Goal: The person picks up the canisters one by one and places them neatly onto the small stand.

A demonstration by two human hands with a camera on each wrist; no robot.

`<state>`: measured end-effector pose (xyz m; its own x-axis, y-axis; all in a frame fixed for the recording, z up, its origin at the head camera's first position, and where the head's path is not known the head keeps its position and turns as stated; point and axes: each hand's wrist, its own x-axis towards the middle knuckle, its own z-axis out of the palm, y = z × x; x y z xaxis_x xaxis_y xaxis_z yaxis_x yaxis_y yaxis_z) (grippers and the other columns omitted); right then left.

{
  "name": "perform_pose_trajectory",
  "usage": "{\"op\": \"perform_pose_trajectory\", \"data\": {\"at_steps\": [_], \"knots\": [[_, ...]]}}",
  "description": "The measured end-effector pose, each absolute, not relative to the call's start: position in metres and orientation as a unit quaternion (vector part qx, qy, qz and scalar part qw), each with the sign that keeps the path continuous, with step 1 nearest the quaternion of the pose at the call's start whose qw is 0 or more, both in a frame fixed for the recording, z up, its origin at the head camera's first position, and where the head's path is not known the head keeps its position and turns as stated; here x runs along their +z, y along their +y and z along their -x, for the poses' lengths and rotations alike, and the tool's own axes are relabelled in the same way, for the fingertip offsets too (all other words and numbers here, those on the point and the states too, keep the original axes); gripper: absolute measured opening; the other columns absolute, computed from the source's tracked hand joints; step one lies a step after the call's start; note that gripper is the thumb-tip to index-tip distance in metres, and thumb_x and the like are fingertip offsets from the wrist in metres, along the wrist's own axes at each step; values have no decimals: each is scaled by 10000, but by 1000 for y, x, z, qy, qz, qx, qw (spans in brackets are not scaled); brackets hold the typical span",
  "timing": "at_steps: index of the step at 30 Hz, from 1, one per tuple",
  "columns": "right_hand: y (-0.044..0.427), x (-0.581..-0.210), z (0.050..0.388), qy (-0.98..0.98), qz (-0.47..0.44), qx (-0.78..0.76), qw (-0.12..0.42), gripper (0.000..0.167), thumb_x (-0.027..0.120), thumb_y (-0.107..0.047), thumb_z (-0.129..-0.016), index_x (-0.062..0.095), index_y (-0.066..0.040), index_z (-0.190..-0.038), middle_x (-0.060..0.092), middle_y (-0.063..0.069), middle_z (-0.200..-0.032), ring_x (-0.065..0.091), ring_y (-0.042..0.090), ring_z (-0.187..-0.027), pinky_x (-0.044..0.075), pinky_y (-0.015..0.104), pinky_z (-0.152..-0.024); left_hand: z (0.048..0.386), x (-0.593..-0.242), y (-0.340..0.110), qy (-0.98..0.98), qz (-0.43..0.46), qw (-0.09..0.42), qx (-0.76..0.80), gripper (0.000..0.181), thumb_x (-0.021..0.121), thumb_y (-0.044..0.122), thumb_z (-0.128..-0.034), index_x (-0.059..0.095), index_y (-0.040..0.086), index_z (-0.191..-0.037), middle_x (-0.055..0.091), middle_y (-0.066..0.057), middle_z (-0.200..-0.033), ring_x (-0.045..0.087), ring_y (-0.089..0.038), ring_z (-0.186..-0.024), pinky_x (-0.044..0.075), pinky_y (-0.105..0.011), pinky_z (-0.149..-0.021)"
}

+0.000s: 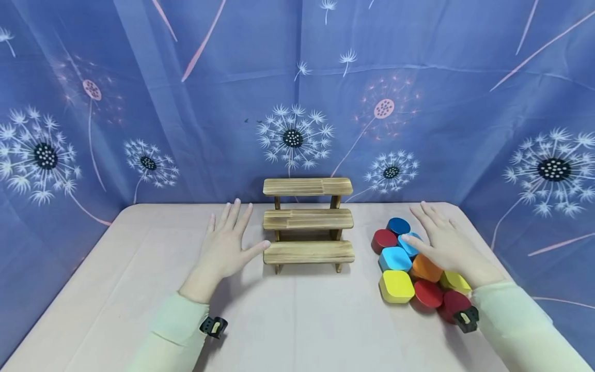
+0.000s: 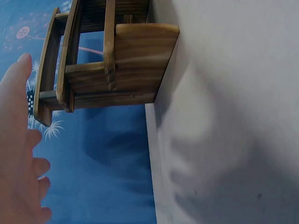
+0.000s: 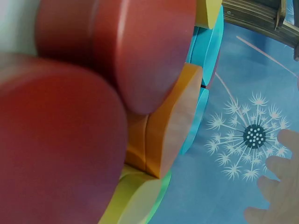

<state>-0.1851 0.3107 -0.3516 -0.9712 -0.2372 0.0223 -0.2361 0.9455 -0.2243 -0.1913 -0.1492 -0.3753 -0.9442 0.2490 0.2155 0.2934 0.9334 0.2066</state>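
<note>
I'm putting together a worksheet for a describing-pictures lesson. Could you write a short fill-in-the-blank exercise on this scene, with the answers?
1. The wooden stand has ____ tiers.
2. In the head view, the coloured pieces sit to the ____ of the stand.
3. Of the left hand and the right hand, the one nearer the stand is the ____.
4. The printed cloth behind the stand has a ____ background.

Missing words: three; right; left; blue.

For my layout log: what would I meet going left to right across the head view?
Left hand, three-tier wooden stand, front yellow rounded-square block, bright red round block, dark red round block beside it.
</note>
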Motion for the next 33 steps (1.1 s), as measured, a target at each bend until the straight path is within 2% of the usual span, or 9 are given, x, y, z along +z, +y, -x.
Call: {"op": "perform_pose_trajectory", "data": {"at_steps": [6, 13, 26, 33], "knots": [[318, -353, 182, 986, 128, -110, -2, 836, 502, -558, -913, 127, -138, -1531, 146, 225, -1554, 125, 455, -1412, 145, 692, -1049, 190, -380, -142, -974, 154, 89, -140, 890, 451, 709, -847, 114, 250, -1531, 55, -117, -1584, 48, -340, -1460, 54, -581, -1142], [326, -355, 178, 986, 106, -125, 16, 856, 515, -596, -889, 145, -168, -1531, 220, 242, -1523, 272, 511, -1327, 249, 716, -980, 189, -388, -136, -966, 170, 99, -170, 817, 513, 651, -855, 201, 287, -1516, 166, -151, -1564, 166, -381, -1433, 142, -606, -1117], [340, -358, 175, 986, 88, -140, 34, 805, 556, -530, -898, 297, -11, -1457, 338, 296, -1440, 329, 526, -1274, 284, 707, -963, 191, -402, -133, -952, 192, 106, -215, 773, 597, 552, -858, 283, 251, -1497, 254, -182, -1532, 252, -411, -1397, 232, -620, -1080], [351, -360, 172, 982, 86, -161, 43, 757, 584, -454, -908, 342, 58, -1411, 362, 329, -1404, 339, 534, -1254, 286, 704, -961, 194, -407, -132, -948, 191, 79, -243, 786, 633, 471, -865, 224, 279, -1508, 349, -232, -1471, 363, -442, -1327, 282, -611, -1059]]}}
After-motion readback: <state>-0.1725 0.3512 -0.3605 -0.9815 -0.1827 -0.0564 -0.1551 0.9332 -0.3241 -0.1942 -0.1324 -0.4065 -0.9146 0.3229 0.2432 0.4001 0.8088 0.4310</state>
